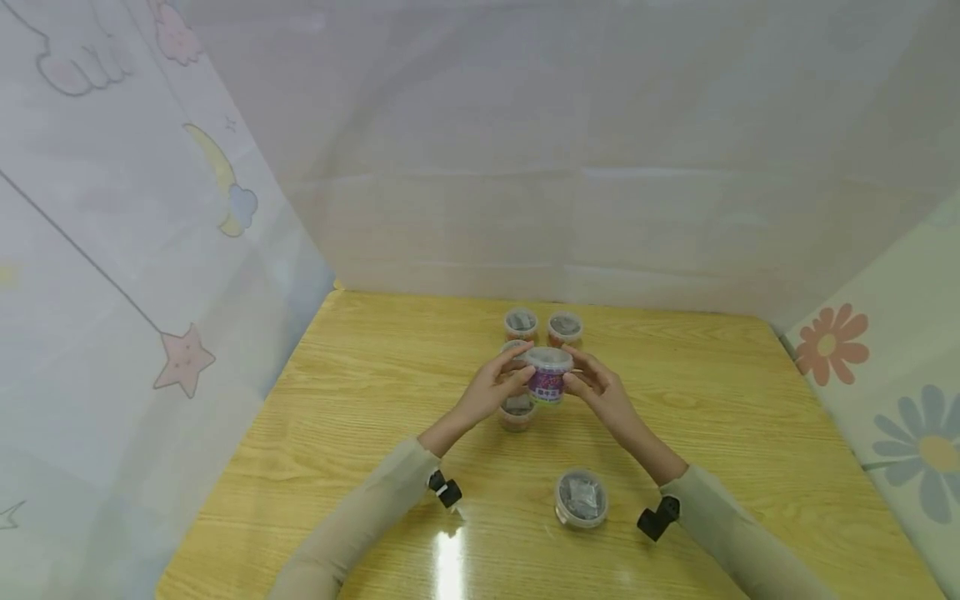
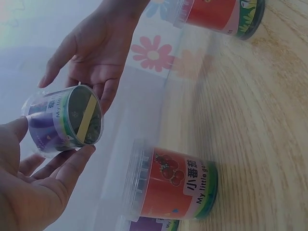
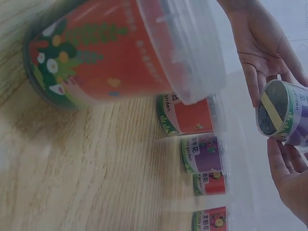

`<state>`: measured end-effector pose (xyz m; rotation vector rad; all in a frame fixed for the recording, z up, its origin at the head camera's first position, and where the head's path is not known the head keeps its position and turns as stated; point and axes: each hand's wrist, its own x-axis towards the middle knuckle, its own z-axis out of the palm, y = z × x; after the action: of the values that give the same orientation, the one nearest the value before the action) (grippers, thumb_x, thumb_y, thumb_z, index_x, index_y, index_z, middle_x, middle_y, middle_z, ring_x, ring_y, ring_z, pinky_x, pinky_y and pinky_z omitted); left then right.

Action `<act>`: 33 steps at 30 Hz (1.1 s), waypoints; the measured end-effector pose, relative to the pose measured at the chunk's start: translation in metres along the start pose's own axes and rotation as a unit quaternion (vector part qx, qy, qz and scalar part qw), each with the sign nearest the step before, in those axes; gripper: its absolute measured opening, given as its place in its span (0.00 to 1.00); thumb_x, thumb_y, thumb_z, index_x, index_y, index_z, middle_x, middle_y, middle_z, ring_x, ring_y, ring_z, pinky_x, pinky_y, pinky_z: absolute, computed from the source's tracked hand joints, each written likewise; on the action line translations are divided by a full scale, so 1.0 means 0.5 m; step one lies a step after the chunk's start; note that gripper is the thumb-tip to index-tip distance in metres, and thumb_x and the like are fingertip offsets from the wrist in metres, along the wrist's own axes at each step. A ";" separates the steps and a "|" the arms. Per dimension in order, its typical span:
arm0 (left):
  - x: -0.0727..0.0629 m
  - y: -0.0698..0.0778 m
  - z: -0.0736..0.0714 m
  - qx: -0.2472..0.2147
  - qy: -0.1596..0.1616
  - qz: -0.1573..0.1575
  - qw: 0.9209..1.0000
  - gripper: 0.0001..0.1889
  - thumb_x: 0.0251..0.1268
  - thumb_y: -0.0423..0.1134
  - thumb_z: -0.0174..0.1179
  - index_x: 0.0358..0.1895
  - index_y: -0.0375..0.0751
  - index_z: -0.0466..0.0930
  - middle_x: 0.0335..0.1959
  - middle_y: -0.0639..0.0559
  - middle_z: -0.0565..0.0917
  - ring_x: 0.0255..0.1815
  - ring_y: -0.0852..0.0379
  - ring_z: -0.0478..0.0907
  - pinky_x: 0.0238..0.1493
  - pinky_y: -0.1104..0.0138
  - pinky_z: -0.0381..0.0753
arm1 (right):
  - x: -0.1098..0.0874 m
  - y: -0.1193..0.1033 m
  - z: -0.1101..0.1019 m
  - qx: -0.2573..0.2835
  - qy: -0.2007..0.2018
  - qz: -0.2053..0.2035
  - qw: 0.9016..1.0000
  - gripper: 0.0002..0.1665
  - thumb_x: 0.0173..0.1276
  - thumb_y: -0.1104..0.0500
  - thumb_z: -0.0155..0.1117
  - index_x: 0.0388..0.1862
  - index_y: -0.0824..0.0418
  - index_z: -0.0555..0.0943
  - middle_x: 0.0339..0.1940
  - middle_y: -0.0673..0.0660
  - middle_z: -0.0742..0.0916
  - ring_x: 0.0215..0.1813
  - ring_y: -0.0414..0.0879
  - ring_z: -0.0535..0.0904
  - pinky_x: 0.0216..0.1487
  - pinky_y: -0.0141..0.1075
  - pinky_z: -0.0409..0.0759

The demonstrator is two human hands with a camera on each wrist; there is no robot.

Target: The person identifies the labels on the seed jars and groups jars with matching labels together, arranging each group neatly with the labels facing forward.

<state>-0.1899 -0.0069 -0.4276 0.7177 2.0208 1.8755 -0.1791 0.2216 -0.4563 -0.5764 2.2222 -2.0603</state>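
Observation:
A small clear-plastic tub (image 1: 547,384) with a purple label and a pale lid is held up above the table between both hands. My left hand (image 1: 495,389) grips its left side, thumb in front and fingers towards the back. From the opposite side my right hand (image 1: 602,395) pinches it between thumb and fingers. In the left wrist view the tub tilts, showing its dark base (image 2: 84,114) with a yellow strip across it. Just below the hands stands a red-labelled tub (image 2: 180,183) with tomatoes pictured, partly hiding a purple-labelled tub (image 2: 153,225).
On the wooden table (image 1: 360,400), two lidded tubs stand at the back, one at left (image 1: 521,322), one at right (image 1: 565,327). A separate red-labelled tub (image 3: 96,53) sits nearer the person, between the forearms. Printed cloth walls (image 1: 480,167) enclose the table's back and sides.

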 end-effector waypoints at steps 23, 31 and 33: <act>0.069 -0.055 -0.032 -0.025 -0.026 -0.036 0.999 0.30 0.66 0.44 0.55 0.70 0.51 0.59 0.65 0.40 0.66 0.59 0.47 0.73 0.52 0.61 0.79 | 0.030 0.002 -0.028 -0.025 0.005 0.012 1.000 0.31 0.71 0.57 0.54 0.69 0.65 0.61 0.60 0.66 0.74 0.53 0.37 0.77 0.53 0.44 0.79; 0.085 -0.055 -0.039 0.016 -0.035 -0.026 0.999 0.29 0.68 0.42 0.54 0.71 0.47 0.57 0.65 0.39 0.66 0.55 0.45 0.76 0.52 0.54 0.79 | 0.041 0.009 -0.038 -0.034 0.008 0.015 0.999 0.31 0.71 0.58 0.54 0.70 0.63 0.60 0.62 0.65 0.73 0.54 0.36 0.76 0.53 0.36 0.79; 0.082 -0.037 -0.038 0.021 -0.039 -0.023 0.999 0.29 0.69 0.40 0.53 0.71 0.44 0.57 0.65 0.38 0.66 0.54 0.44 0.76 0.51 0.56 0.80 | 0.041 0.010 -0.040 -0.032 0.008 0.013 0.999 0.31 0.71 0.58 0.54 0.70 0.62 0.60 0.62 0.65 0.73 0.54 0.35 0.75 0.53 0.35 0.79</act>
<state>-0.2371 -0.0014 -0.4388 0.7369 2.0168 1.7554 -0.2052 0.2344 -0.4548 -0.5362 2.2982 -1.9958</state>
